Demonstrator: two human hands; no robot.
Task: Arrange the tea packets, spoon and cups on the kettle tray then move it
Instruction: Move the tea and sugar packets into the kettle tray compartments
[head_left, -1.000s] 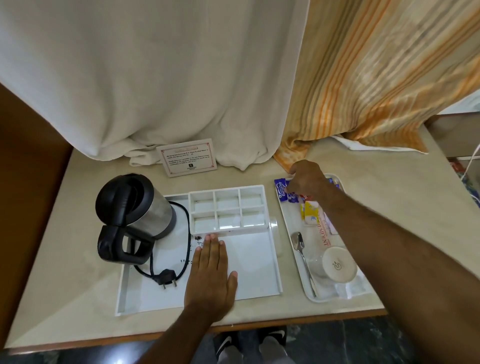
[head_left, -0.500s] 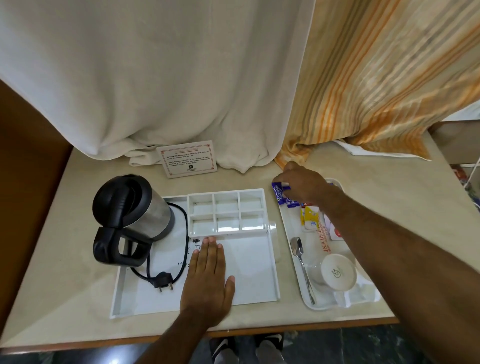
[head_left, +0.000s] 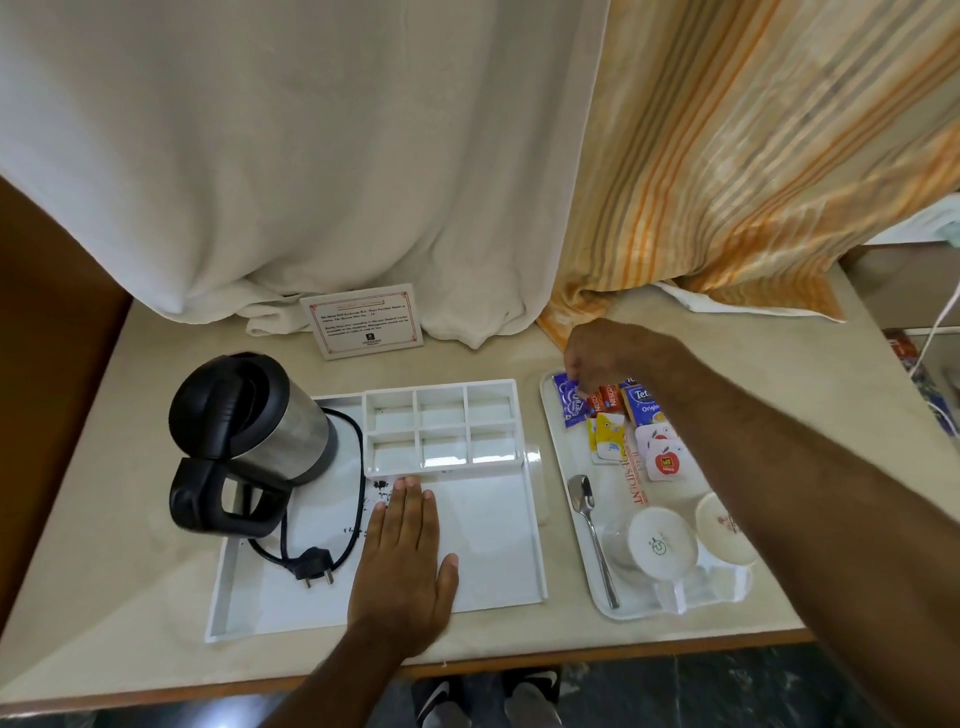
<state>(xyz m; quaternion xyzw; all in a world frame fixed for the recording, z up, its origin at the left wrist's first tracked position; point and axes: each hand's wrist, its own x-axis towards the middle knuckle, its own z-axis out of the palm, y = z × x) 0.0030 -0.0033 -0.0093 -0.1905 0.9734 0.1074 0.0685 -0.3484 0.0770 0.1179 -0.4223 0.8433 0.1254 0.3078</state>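
On the worktop (head_left: 779, 332), the kettle tray (head_left: 488, 530) lies left of the serving tray (head_left: 558, 441), left hand (head_left: 402, 566) flat and released on it, right hand (head_left: 608, 356) pinching the far-end blue packet (head_left: 570, 410), nearer the empty compartments (head_left: 441, 431).

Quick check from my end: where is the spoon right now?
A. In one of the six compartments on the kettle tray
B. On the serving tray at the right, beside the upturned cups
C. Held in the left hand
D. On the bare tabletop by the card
B: the spoon lies on the right serving tray, just left of the upturned cups; the kettle tray compartments are empty.
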